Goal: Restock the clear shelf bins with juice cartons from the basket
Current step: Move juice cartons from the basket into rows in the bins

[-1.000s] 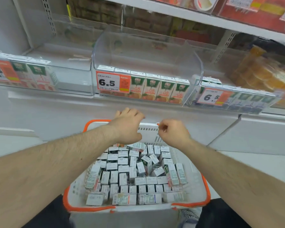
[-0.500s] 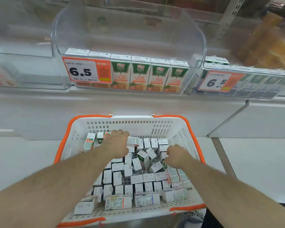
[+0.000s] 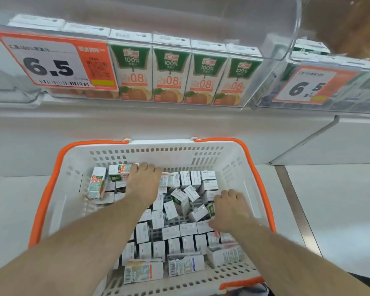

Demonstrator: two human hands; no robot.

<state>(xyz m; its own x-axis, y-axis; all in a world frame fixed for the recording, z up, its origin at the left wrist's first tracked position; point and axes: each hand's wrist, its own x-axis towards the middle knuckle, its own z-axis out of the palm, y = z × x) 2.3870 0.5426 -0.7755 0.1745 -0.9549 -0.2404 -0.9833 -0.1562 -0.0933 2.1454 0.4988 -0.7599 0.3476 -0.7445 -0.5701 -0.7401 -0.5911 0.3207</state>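
Observation:
A white basket (image 3: pixel 233 159) with orange handles holds several small juice cartons (image 3: pixel 175 231), most standing with white tops up. My left hand (image 3: pixel 143 182) reaches palm down into the far side of the basket, its fingers curled over a carton lying flat (image 3: pixel 121 170) near the back wall. My right hand (image 3: pixel 231 208) is pressed down on cartons at the right side, fingers bent among them; whether it grips one is hidden. Above, a clear shelf bin (image 3: pixel 282 28) shows a front row of green and orange cartons (image 3: pixel 171 71).
An orange price tag reading 6.5 (image 3: pixel 51 65) covers the bin's left front. Another clear bin (image 3: pixel 350 86) with its own 6.5 tag sits to the right. A white shelf ledge (image 3: pixel 158 120) runs between bins and basket. Pale floor lies on both sides.
Both hands have dropped from the basket's far rim down into the cartons. The view has tilted down and closer to the basket.

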